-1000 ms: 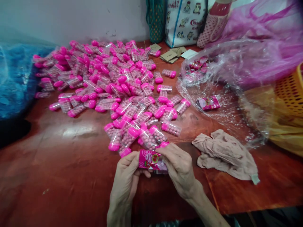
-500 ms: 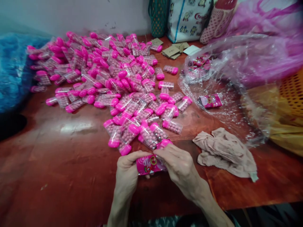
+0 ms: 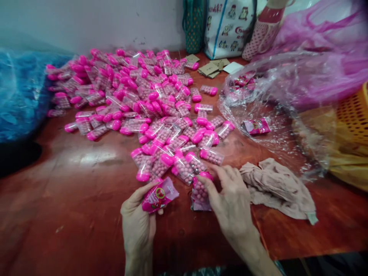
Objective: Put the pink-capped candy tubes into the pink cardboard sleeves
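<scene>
My left hand (image 3: 139, 218) is closed round a pink printed wrapper sleeve (image 3: 161, 194), held tilted above the table with its clear end to the right. At the near tip of the pile, my right hand (image 3: 231, 201) has its thumb and fingers at a clear candy container (image 3: 200, 189). This container has a pink cap and pale pink balls inside, with some printed film around its lower part. The right fingertips are partly hidden behind the cap. Beyond both hands spreads a large pile of similar candy containers (image 3: 161, 140).
A crumpled beige cloth (image 3: 277, 188) lies right of my right hand. Clear plastic (image 3: 276, 142) holds several printed wrappers (image 3: 257, 125). Cardboard pieces (image 3: 209, 69), a white bag (image 3: 230, 28) and an orange basket (image 3: 355, 119) stand farther back and right. Blue plastic (image 3: 21, 96) is at left.
My hands were together on the pink wrapper; now they are apart. The left has moved left with the wrapper, and the right is at a candy container. The camera view has shifted slightly.
</scene>
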Tool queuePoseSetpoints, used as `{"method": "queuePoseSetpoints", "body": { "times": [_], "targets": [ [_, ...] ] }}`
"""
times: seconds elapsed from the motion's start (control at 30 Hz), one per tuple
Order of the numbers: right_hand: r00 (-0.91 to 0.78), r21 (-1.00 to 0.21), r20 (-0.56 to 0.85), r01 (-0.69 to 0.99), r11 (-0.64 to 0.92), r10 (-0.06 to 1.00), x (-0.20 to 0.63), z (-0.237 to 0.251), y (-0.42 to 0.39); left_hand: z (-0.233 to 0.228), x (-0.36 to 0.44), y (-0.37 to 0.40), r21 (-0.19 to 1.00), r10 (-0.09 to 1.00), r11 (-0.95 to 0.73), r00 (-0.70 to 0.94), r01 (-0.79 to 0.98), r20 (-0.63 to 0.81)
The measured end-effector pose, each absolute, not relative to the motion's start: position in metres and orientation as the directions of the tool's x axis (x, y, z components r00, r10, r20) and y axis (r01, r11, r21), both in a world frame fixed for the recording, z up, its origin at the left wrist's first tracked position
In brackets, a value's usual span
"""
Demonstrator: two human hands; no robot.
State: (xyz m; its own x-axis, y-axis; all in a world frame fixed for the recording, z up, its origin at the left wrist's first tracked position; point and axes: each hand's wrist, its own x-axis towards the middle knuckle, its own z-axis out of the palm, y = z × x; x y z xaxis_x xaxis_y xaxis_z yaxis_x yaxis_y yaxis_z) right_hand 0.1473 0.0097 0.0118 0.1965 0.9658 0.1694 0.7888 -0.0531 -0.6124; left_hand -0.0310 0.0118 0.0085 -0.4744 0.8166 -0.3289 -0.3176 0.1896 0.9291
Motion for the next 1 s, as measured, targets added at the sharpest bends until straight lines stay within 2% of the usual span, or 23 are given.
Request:
{"method": "queuePoseSetpoints", "body": {
  "times": [0.1,0.2,0.3,0.37,0.43,0.53,0.6,0.67,0.87,1.0],
  "targets": [
    [0.200,-0.373,0.105,0.916,-0.148,0.974,0.130,0.008,-0.001,0.010,-0.030,0.009,0.940,0.807,0.133,-0.517,-0.313,-0.287],
    [0.204,-0.339,0.058,0.925,-0.173,0.977,0.122,0.001,-0.008,0.011,-0.028,0.006,0.939,0.793,0.095,-0.545,-0.331,-0.273],
    [0.233,-0.433,0.084,0.884,-0.175,0.969,0.120,-0.004,-0.011,0.011,-0.025,0.003,0.924,0.789,0.100,-0.536,-0.368,-0.299],
    [0.270,-0.570,0.132,0.808,-0.150,0.954,0.119,-0.003,-0.012,0.011,-0.023,0.001,0.912,0.788,0.118,-0.522,-0.392,-0.327],
    [0.321,-0.750,0.119,0.649,-0.127,0.940,0.119,0.002,-0.012,0.010,-0.022,0.000,0.902,0.789,0.135,-0.506,-0.409,-0.348],
    [0.288,-0.947,-0.077,0.280,-0.160,0.955,0.122,0.014,-0.012,0.011,-0.020,-0.003,0.893,0.810,0.159,-0.461,-0.420,-0.361],
    [0.154,-0.972,-0.210,0.075,-0.223,0.966,0.126,0.023,-0.011,0.011,-0.019,-0.005,0.893,0.829,0.177,-0.426,-0.415,-0.362],
    [0.029,-0.960,-0.277,-0.032,-0.276,0.960,0.130,0.031,-0.011,0.012,-0.018,-0.006,0.896,0.842,0.193,-0.401,-0.400,-0.360],
    [-0.136,-0.937,-0.321,-0.097,-0.336,0.937,0.140,0.034,-0.010,0.012,-0.016,-0.001,0.909,0.847,0.205,-0.400,-0.362,-0.350],
    [-0.166,-0.922,-0.348,-0.118,-0.369,0.923,0.146,0.029,-0.007,0.012,-0.014,0.003,0.901,0.857,0.226,-0.364,-0.372,-0.365]
  ]
}}
